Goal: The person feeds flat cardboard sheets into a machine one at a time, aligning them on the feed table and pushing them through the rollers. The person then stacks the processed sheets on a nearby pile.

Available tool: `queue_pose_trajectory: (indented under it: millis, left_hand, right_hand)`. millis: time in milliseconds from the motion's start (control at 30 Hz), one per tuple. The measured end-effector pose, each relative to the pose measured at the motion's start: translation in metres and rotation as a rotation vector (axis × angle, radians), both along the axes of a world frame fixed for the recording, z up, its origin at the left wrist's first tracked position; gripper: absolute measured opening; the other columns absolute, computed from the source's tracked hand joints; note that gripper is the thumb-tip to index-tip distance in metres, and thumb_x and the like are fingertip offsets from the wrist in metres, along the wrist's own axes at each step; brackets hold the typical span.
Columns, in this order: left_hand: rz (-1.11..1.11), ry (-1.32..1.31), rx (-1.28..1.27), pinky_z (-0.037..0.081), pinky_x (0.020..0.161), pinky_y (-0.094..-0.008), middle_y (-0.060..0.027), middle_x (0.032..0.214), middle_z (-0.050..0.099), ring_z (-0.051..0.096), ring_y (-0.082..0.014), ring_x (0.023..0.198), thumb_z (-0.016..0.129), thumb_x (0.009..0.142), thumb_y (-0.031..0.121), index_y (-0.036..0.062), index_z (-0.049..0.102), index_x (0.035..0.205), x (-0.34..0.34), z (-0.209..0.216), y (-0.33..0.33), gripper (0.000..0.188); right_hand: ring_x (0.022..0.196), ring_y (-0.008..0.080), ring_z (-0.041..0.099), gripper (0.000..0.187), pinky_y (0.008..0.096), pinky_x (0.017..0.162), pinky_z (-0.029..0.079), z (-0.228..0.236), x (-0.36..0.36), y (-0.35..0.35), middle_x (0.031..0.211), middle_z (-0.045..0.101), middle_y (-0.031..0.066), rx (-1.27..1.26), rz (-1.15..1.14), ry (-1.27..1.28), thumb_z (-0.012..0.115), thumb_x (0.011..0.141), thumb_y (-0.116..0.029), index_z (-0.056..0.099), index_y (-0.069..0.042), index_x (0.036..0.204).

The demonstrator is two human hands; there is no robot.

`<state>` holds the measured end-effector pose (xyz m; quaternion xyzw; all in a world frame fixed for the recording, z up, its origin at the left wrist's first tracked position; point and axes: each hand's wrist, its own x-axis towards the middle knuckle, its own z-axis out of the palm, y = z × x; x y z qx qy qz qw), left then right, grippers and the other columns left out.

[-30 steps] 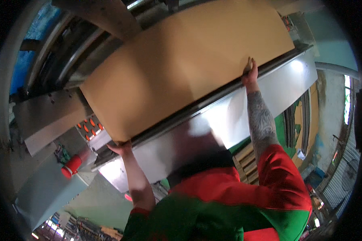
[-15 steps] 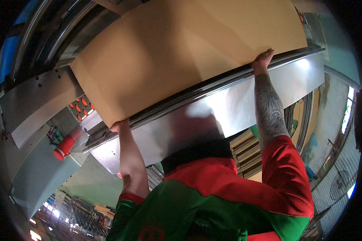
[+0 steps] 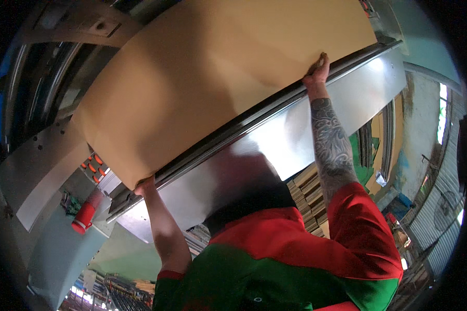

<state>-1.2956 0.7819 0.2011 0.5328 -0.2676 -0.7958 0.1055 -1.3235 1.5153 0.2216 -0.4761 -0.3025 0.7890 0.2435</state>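
Note:
A large brown cardboard sheet (image 3: pixel 228 78) lies over the machine's feed bed, its near edge along a dark metal bar (image 3: pixel 218 137). At the sheet's near left corner my left hand (image 3: pixel 146 185) grips the edge, its fingertips mostly hidden. Farther right, my right hand (image 3: pixel 317 71) closes on the same near edge, with part of it showing above the board. A shiny metal panel (image 3: pixel 187 197) slopes down from the bar toward my body, below both forearms.
Left of the sheet are a steel side plate (image 3: pixel 41 173), orange rollers (image 3: pixel 92 168) and a red cylinder (image 3: pixel 83 220). Dark metal rollers (image 3: pixel 49 78) sit at the far left. Stacked cardboard (image 3: pixel 306 197) stands beneath the panel, and a fan (image 3: pixel 446 210) is at the right.
The view has shifted and turned slightly, so the sheet and bar sit at a steeper slant. Both hands keep to the sheet's near edge, the left one still at the corner.

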Motion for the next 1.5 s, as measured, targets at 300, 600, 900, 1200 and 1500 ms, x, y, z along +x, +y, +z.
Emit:
queue_pose_trajectory:
  millis: [300, 600, 900, 1200, 1500]
  left_hand:
    - [-0.199, 0.011, -0.003, 0.032, 0.117, -0.0723, -0.0110, 0.164, 0.046, 0.038, -0.0401, 0.151, 0.034, 0.101, 0.064, 0.0176, 0.048, 0.157, -0.005, 0.010, 0.007, 0.075]
    - [-0.229, 0.139, -0.023, 0.031, 0.119, -0.0705, -0.0127, 0.160, 0.050, 0.043, -0.0411, 0.148, 0.046, 0.103, 0.054, 0.0136, 0.053, 0.153, -0.002, 0.019, 0.011, 0.064]
    - [-0.408, 0.140, 0.089, 0.021, 0.125, -0.0683, -0.0179, 0.169, 0.035, 0.028, -0.0424, 0.157, 0.045, 0.100, 0.061, 0.0090, 0.037, 0.162, 0.007, 0.035, 0.017, 0.081]
    - [-1.768, 0.185, -0.565, 0.049, 0.112, -0.0464, -0.0146, 0.141, 0.067, 0.064, -0.0299, 0.129, 0.047, 0.112, 0.030, 0.0049, 0.060, 0.144, 0.220, 0.143, 0.115, 0.043]
    - [-1.044, -1.130, -0.704, 0.055, 0.101, -0.0493, -0.0293, 0.120, 0.073, 0.070, -0.0448, 0.118, 0.061, 0.095, 0.060, -0.0006, 0.072, 0.125, 0.525, 0.085, -0.006, 0.069]
  right_hand:
    - [0.140, 0.0330, 0.055, 0.065, 0.0537, 0.117, 0.044, 0.010, 0.001, -0.001, 0.151, 0.059, 0.0078, -0.002, 0.057, 0.076, 0.058, 0.101, -0.057, 0.055, -0.014, 0.150]
    - [0.123, 0.0345, 0.064, 0.051, 0.0502, 0.111, 0.049, -0.004, 0.003, -0.001, 0.135, 0.068, 0.0098, -0.111, 0.049, 0.163, 0.068, 0.097, -0.047, 0.067, -0.012, 0.134]
    - [0.126, 0.0302, 0.063, 0.046, 0.0482, 0.107, 0.050, 0.013, 0.012, -0.015, 0.139, 0.067, 0.0085, -0.025, 0.217, 0.040, 0.071, 0.098, -0.037, 0.066, -0.012, 0.136]
    - [0.148, 0.0444, 0.041, 0.083, 0.0487, 0.126, 0.032, 0.058, 0.146, -0.173, 0.160, 0.040, 0.0307, 1.111, 0.878, -0.332, 0.074, 0.091, -0.015, 0.031, 0.008, 0.159]
    - [0.157, 0.0584, 0.007, 0.097, 0.0724, 0.123, 0.015, 0.079, 0.348, -0.331, 0.171, 0.009, 0.0363, 1.510, 2.152, -0.286, 0.077, 0.085, -0.036, 0.031, 0.000, 0.162]
